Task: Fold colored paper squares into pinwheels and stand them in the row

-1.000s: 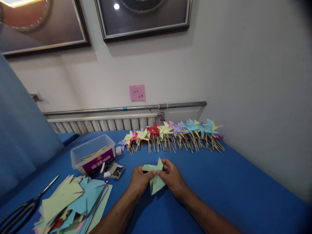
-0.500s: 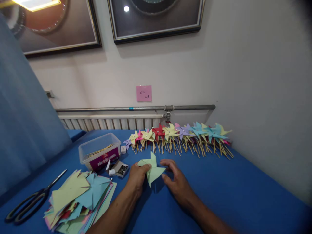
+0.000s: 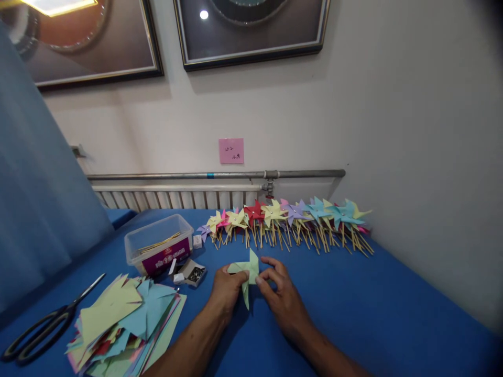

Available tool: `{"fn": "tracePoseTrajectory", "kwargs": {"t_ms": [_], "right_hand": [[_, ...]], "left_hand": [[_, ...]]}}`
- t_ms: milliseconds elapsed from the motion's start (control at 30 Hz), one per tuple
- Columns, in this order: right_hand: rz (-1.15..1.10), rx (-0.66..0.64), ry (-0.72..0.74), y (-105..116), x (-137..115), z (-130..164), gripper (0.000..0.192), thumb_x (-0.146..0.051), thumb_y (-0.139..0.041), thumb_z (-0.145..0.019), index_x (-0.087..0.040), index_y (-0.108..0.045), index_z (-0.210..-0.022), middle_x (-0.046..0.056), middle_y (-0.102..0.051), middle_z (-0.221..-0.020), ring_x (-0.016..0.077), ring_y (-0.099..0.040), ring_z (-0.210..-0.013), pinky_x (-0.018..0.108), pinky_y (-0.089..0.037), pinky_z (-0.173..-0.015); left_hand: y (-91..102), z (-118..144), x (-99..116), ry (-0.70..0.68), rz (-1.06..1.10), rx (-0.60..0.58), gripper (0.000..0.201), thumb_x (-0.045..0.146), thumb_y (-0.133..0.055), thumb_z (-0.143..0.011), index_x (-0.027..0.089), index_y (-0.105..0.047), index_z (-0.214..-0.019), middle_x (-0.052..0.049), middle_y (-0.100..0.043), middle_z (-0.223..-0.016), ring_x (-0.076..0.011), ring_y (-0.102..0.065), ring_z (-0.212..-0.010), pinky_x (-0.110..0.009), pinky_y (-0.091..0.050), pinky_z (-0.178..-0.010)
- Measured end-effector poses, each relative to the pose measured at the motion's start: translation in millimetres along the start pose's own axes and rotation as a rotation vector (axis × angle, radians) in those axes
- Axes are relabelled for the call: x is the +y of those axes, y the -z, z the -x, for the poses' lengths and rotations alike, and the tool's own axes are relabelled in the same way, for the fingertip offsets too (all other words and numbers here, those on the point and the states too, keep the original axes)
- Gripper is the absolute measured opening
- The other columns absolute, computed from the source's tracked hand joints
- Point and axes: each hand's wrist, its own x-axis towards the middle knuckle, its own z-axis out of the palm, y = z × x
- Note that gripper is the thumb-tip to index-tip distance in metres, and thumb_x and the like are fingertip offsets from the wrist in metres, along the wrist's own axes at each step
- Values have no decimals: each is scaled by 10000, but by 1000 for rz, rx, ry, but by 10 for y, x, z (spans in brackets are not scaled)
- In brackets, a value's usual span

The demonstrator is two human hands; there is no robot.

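Near the desk's front-left corner lay black-handled scissors [image 3: 43,327] beside a stack of cut coloured paper sheets [image 3: 126,324]. Mid-desk, the left hand [image 3: 227,290] and right hand [image 3: 281,293] both pinched a folded light-green paper pinwheel [image 3: 247,272] between their fingertips.

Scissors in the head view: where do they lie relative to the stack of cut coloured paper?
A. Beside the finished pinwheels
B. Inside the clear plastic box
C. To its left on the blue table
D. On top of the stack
C: the scissors lie flat on the blue table, left of the stack of cut coloured paper.
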Motion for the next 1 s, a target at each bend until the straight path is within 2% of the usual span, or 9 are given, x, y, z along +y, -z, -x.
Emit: {"fn": "tracePoseTrajectory", "kwargs": {"t_ms": [233,433,700,1000], "right_hand": [[-60,31,-162,-58,111,-42,133,-281,-613,-789,-220,-619,-672,103,-555,-1366,306,-545,-1231,416,-455,-927],[-55,22,-161,-64,120,-43,212,-329,-600,-829,-217,-618,-650,105,-581,-1349,295,-538,-1254,414,-422,-977],[-28,40,-234,-74,96,-63,214,-196,-642,-749,-226,-572,-549,127,-625,-1308,293,-531,-1276,452,-374,-1056],[-59,32,-221,-84,102,-61,219,-216,-639,-730,-227,-559,-526,110,-644,-1299,301,-517,-1297,467,-338,-1090]], "left_hand": [[-28,16,-22,23,5,29,210,204,-784,-501,123,-701,-677,-16,-677,-611,-127,-549,-533,-243,-425,-549],[-38,13,-36,18,18,22,250,214,-789,-494,116,-718,-713,-30,-702,-646,-142,-581,-559,-254,-454,-581],[-39,28,-27,25,-7,20,253,223,-794,-510,115,-709,-722,-19,-682,-614,-139,-568,-535,-254,-444,-550],[-45,4,-53,20,-20,33,248,218,-808,-481,117,-697,-678,-13,-677,-583,-132,-555,-504,-248,-435,-524]]}}
